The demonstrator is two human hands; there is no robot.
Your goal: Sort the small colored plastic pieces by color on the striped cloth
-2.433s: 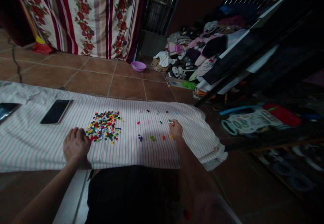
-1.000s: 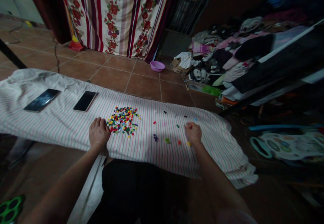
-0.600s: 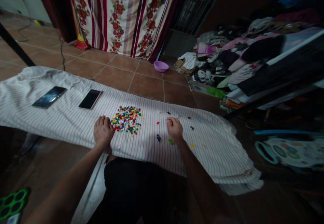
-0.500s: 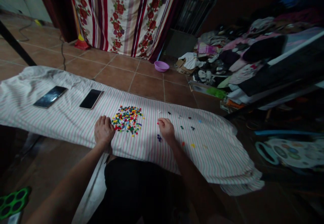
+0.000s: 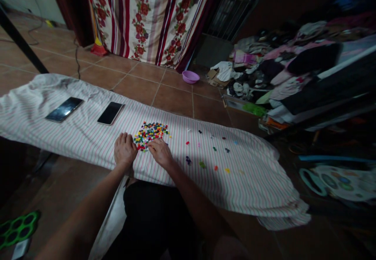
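A heap of small multicoloured pieces (image 5: 151,130), too small to name more exactly, lies on a striped cloth (image 5: 88,142). My left hand (image 5: 125,149) rests curled on the cloth against the heap's left edge, with its palm side hidden. Over the heap's lower right part, my right hand (image 5: 160,151) points left with thumb and fingertips pinched together among the pieces. Whatever either hand holds cannot be made out. To the right sit small separate groups sorted by colour, among them red pieces (image 5: 187,142), dark blue pieces (image 5: 188,160), green pieces (image 5: 202,164) and yellow pieces (image 5: 227,170).
Two dark-screened devices, a phone (image 5: 110,113) and a larger one (image 5: 64,109), lie on the cloth at left. Beyond it, a purple basin (image 5: 190,77) stands on the tiled floor before a floral curtain (image 5: 143,20). Piled clothes (image 5: 273,64) fill the right side.
My right hand has moved left from the red pieces among the colour groups to the heap, uncovering pink and green groups. My left hand stays beside the heap. The view has shifted slightly.
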